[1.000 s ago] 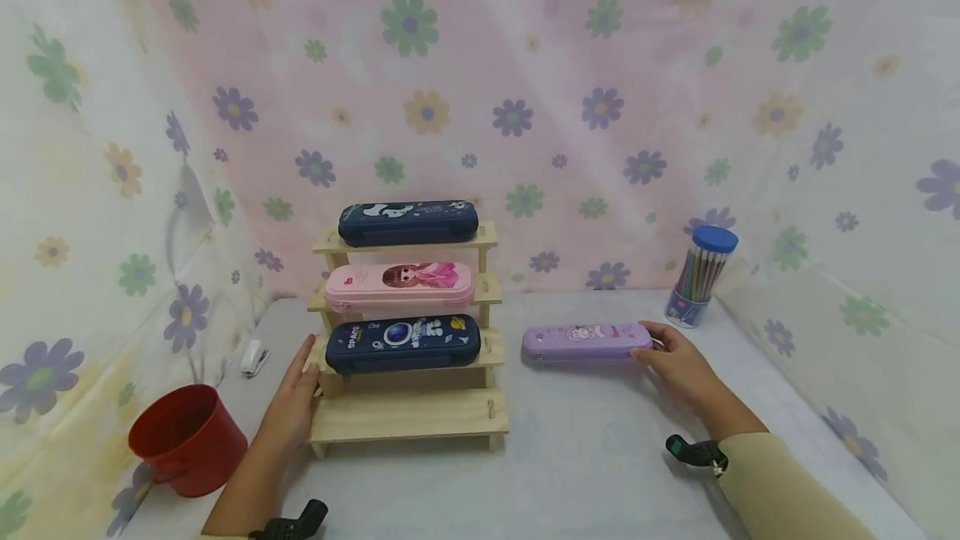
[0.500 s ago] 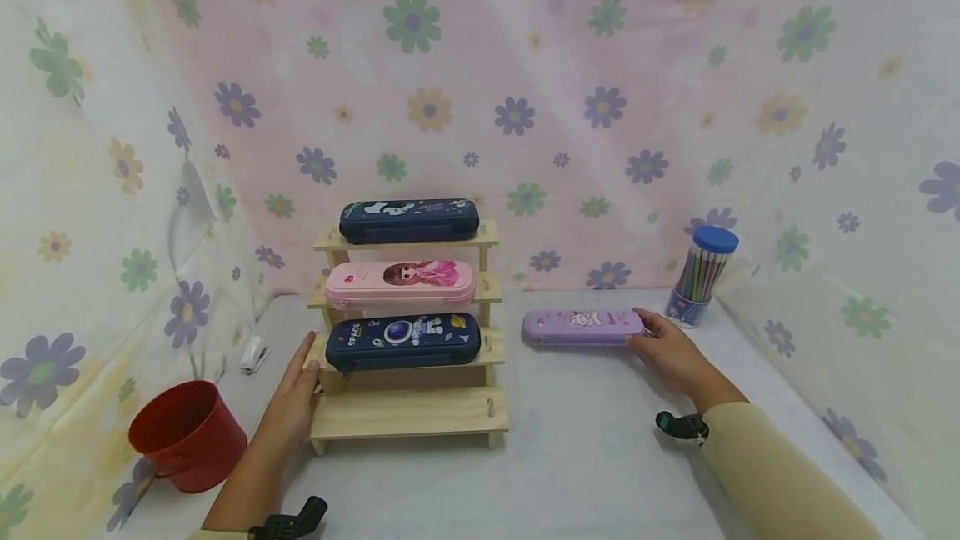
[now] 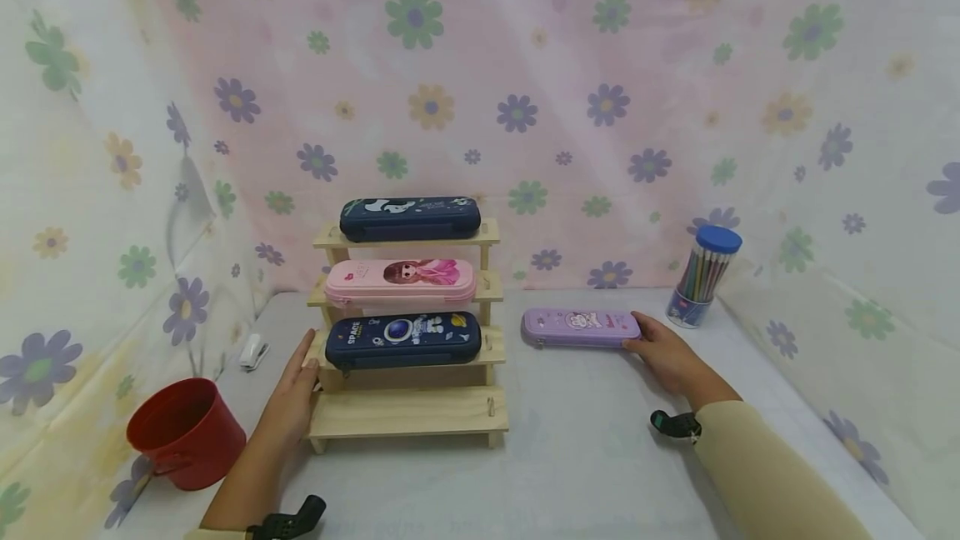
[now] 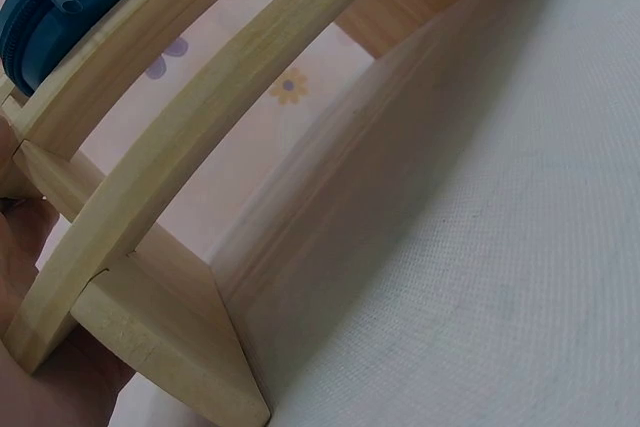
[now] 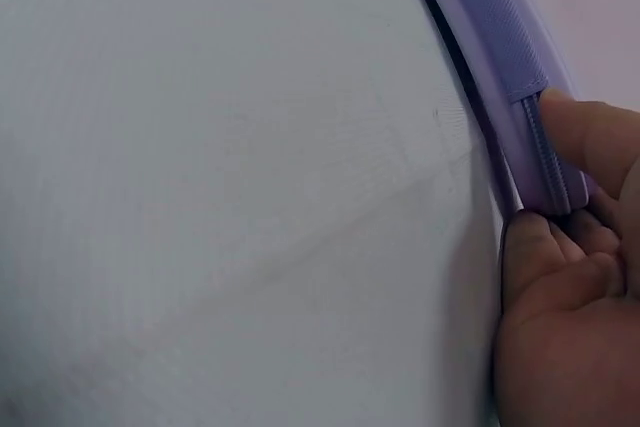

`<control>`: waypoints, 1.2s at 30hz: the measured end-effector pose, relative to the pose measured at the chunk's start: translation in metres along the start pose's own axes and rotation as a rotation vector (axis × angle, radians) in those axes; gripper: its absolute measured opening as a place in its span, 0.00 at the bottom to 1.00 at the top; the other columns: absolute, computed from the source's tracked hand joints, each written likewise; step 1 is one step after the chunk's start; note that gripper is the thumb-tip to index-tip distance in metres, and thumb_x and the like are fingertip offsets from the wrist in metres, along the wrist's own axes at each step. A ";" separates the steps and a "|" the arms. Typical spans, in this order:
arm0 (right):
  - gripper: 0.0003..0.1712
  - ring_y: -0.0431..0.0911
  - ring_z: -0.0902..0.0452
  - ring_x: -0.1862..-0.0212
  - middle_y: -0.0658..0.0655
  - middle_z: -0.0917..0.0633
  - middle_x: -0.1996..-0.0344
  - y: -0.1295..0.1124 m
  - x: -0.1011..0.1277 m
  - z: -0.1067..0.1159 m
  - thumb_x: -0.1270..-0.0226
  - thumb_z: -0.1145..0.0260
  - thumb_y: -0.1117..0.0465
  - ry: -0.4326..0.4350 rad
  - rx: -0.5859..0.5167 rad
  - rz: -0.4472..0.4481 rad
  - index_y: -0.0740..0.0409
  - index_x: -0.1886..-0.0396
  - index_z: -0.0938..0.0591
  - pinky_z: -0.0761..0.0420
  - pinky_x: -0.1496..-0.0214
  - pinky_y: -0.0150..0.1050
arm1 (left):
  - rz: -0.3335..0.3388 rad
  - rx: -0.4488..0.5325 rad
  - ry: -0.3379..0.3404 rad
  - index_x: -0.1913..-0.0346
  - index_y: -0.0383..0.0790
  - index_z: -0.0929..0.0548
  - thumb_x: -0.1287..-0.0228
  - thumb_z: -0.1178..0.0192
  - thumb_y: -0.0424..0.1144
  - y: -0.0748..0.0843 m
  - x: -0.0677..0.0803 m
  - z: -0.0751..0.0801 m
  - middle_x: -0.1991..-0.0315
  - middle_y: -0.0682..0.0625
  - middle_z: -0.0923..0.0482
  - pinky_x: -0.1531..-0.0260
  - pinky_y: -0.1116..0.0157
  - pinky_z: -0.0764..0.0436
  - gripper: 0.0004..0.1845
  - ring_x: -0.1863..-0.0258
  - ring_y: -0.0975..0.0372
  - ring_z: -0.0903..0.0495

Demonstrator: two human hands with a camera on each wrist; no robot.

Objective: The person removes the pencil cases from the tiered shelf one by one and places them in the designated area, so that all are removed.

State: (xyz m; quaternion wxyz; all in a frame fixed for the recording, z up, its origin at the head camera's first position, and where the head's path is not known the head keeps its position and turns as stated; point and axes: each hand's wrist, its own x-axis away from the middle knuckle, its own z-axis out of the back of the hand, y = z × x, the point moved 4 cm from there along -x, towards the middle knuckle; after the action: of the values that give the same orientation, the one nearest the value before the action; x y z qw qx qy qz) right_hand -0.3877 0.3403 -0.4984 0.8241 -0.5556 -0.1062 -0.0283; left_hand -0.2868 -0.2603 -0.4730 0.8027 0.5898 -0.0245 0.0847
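The right hand [image 3: 663, 355] has its grip on the near end of a long lilac pencil case with a small cartoon print [image 3: 581, 327]; in the right wrist view the thumb and curled fingers [image 5: 560, 247] pinch that end at its zip seam. The case lies flat on the pale grey worktop [image 3: 585, 457], just right of a stepped rack of light wooden slats [image 3: 408, 415], probably so that one hand can handle it by its end.

The left hand [image 3: 294, 394] lies with straight fingers against the rack's left edge, holding nothing, most likely to steady the rack.

The rack's three upper steps each carry one case, lying lengthwise and facing forward like a shop display. On top is a dark navy case with a white figure [image 3: 409, 217], below it a pink case printed with a girl [image 3: 400, 282], and then a navy case with an astronaut [image 3: 402, 339] that reads "SPACE". The lowest step bears nothing. I cannot read the lilac case's lettering.

A clear tub of pencils with a blue lid [image 3: 705, 275] stands behind the right hand. A red plastic bucket [image 3: 187, 433] sits at the near left.
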 end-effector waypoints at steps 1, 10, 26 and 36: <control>0.51 0.63 0.66 0.15 0.64 0.60 0.15 0.000 0.000 0.000 0.20 0.38 0.62 -0.001 0.004 -0.004 0.58 0.13 0.60 0.51 0.17 0.61 | -0.002 0.005 -0.002 0.18 0.79 0.65 0.14 0.73 0.59 0.000 0.000 0.000 0.13 0.52 0.65 0.21 0.35 0.56 0.29 0.15 0.44 0.61; 0.51 0.62 0.61 0.15 0.64 0.56 0.15 0.001 -0.005 -0.001 0.19 0.37 0.59 0.025 0.085 -0.008 0.58 0.13 0.60 0.49 0.17 0.60 | -0.012 0.007 0.002 0.18 0.79 0.65 0.14 0.72 0.59 0.001 0.000 0.001 0.13 0.54 0.64 0.20 0.36 0.56 0.29 0.14 0.45 0.61; 0.53 0.65 0.48 0.17 0.69 0.45 0.17 -0.014 0.020 -0.015 0.23 0.34 0.45 0.303 -0.012 -0.037 0.60 0.14 0.52 0.38 0.20 0.61 | 0.002 0.017 0.000 0.18 0.79 0.65 0.14 0.72 0.57 0.002 0.003 0.000 0.13 0.52 0.65 0.21 0.36 0.55 0.29 0.15 0.44 0.61; 0.43 0.59 0.36 0.22 0.61 0.32 0.22 -0.075 0.055 -0.075 0.26 0.29 0.48 0.401 -0.047 0.076 0.55 0.19 0.37 0.28 0.25 0.57 | -0.015 0.029 -0.012 0.17 0.77 0.65 0.13 0.72 0.55 0.003 0.002 -0.001 0.13 0.51 0.65 0.19 0.38 0.56 0.29 0.15 0.43 0.61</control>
State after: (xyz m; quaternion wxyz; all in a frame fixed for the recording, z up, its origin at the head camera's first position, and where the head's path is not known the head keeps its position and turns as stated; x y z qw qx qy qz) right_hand -0.3357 0.2465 -0.4459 0.8162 -0.5614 0.0816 -0.1097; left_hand -0.2854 -0.2586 -0.4705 0.7946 0.6020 -0.0238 0.0757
